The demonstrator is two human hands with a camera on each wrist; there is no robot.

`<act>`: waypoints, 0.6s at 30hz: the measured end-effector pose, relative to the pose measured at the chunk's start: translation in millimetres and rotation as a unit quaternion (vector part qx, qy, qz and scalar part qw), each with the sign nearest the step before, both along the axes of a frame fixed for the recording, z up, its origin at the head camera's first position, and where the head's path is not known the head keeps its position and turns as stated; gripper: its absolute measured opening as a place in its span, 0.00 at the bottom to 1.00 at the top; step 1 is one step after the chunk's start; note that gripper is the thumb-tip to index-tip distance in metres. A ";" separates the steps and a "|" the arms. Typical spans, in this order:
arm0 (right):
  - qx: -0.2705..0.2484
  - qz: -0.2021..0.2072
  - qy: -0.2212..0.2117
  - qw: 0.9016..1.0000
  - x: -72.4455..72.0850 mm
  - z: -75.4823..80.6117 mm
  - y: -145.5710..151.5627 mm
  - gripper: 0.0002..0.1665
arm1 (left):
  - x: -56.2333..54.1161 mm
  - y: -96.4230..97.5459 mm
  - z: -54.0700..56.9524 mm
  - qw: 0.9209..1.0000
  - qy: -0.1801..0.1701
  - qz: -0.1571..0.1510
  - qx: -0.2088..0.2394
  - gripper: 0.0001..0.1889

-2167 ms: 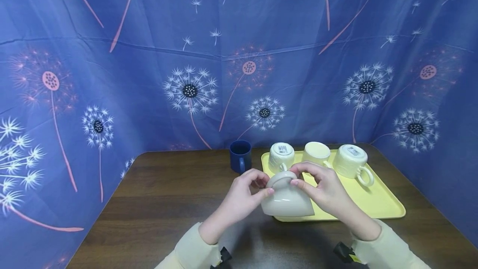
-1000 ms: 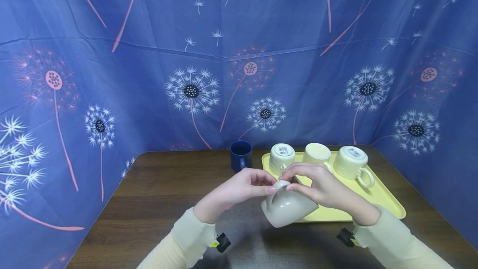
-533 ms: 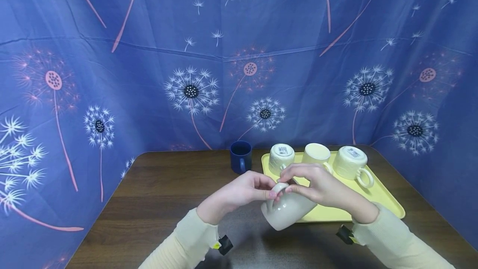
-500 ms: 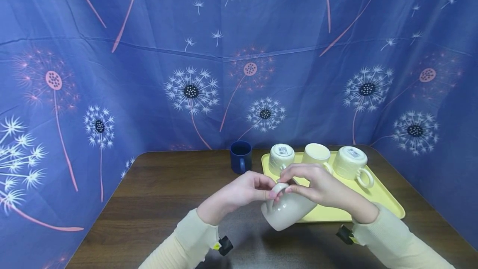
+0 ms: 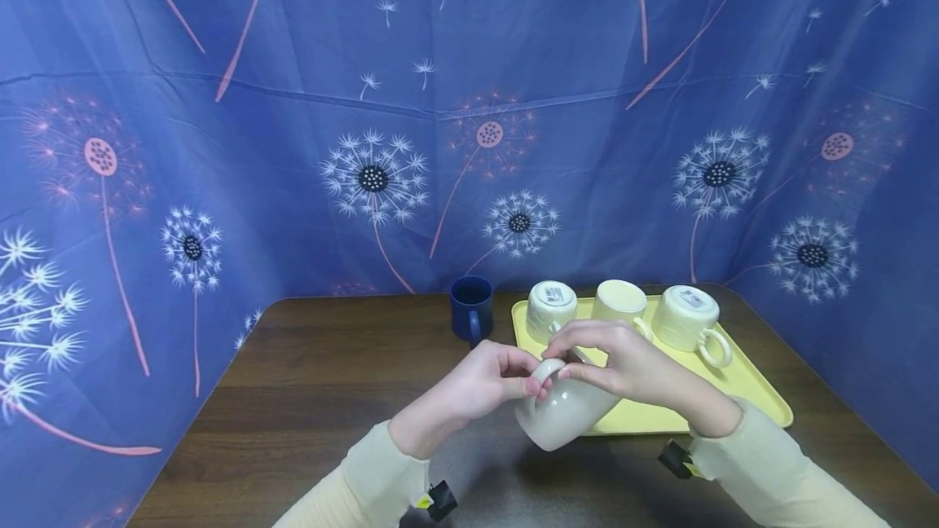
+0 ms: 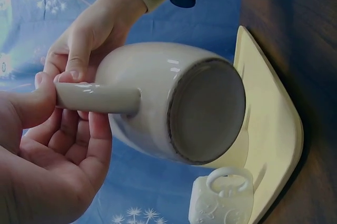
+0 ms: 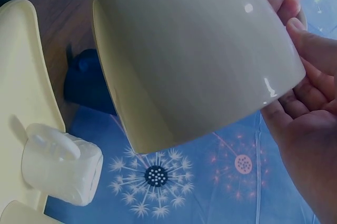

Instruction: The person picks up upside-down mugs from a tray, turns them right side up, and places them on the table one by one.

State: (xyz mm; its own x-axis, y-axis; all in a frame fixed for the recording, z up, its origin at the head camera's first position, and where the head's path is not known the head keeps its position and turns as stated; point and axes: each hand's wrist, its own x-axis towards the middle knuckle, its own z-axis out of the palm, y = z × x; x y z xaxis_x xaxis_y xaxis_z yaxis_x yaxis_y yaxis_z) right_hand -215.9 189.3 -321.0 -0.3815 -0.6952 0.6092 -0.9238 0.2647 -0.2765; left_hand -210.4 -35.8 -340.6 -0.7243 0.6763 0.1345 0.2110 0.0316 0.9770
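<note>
A glossy off-white mug (image 5: 566,420) is held tilted above the table, over the tray's front left edge. Its handle (image 6: 97,98) points up toward the hands in the head view. My left hand (image 5: 486,381) pinches that handle between thumb and fingers. Beside it, my right hand (image 5: 614,358) holds the mug, its thumb on the wall close to the handle in the right wrist view. The left wrist view shows the mug's flat, dark-rimmed base (image 6: 208,112). From the right wrist, the smooth mug wall (image 7: 195,60) fills much of the picture, and the mug's inside is hidden.
Three cream cups (image 5: 552,312) stand along the back of a yellow tray (image 5: 741,393), at least two of them upside down. Left of the tray stands a dark blue mug (image 5: 471,308). A blue dandelion-print cloth (image 5: 308,145) hangs behind the brown wooden table (image 5: 315,365).
The mug turned from handle-up to a sideways tilt, its base swinging to the lower left. The left hand shifted its grip around the handle. Over the last half second both hands barely moved.
</note>
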 end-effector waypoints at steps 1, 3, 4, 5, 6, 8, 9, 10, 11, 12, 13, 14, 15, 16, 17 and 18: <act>0.000 -0.001 0.002 1.000 -0.5 0.4 -0.4 0.21 | 0.3 -0.3 -0.6 1.000 0.005 0.002 0.000 0.06; 0.002 -0.005 0.004 1.000 -0.8 1.1 -1.2 0.21 | 1.0 -1.0 -1.9 1.000 0.012 0.010 0.001 0.06; 0.003 -0.009 0.003 1.000 -0.8 1.4 -1.7 0.20 | 1.3 -1.3 -2.7 1.000 0.014 0.015 0.001 0.06; 0.004 -0.015 -0.002 1.000 -0.4 1.8 -2.0 0.20 | 1.7 -1.6 -3.4 1.000 0.015 0.019 0.000 0.06; 0.005 -0.022 -0.006 1.000 0.0 1.9 -2.4 0.20 | 1.9 -1.7 -4.0 1.000 0.017 0.023 0.000 0.06; 0.004 -0.039 -0.019 0.999 1.1 2.2 -2.7 0.20 | 2.6 -1.8 -4.8 0.999 0.016 0.032 -0.003 0.06; 0.002 -0.049 -0.025 0.998 1.8 2.4 -2.7 0.20 | 2.8 -1.8 -5.0 0.999 0.015 0.036 -0.005 0.06; 0.000 -0.060 -0.030 0.998 2.4 2.8 -2.8 0.20 | 3.0 -1.9 -5.4 0.999 0.014 0.040 -0.006 0.07; -0.005 -0.069 -0.037 0.997 2.9 3.2 -2.8 0.19 | 3.1 -2.2 -5.5 0.999 0.014 0.044 -0.006 0.07; -0.011 -0.079 -0.043 0.996 3.3 3.6 -2.7 0.19 | 3.1 -2.4 -5.6 0.999 0.014 0.047 -0.003 0.07; -0.019 -0.086 -0.051 0.995 3.5 4.0 -2.6 0.19 | 3.1 -2.8 -5.6 0.999 0.015 0.050 -0.001 0.07; -0.027 -0.092 -0.062 0.993 3.5 4.3 -2.6 0.18 | 2.9 -3.4 -5.8 0.998 0.018 0.052 0.003 0.07; -0.036 -0.097 -0.071 0.992 3.6 4.8 -2.6 0.17 | 2.5 -4.1 -6.1 0.998 0.022 0.053 0.006 0.07; -0.046 -0.100 -0.084 0.990 3.4 4.7 -2.4 0.16 | 2.1 -4.9 -6.7 0.998 0.027 0.053 0.011 0.07; -0.057 -0.103 -0.098 0.988 2.9 4.3 -2.0 0.15 | 1.7 -5.8 -7.3 0.998 0.029 0.053 0.016 0.07; -0.067 -0.104 -0.110 0.986 2.2 3.8 -1.5 0.15 | 1.3 -6.6 -7.9 0.998 0.034 0.052 0.020 0.07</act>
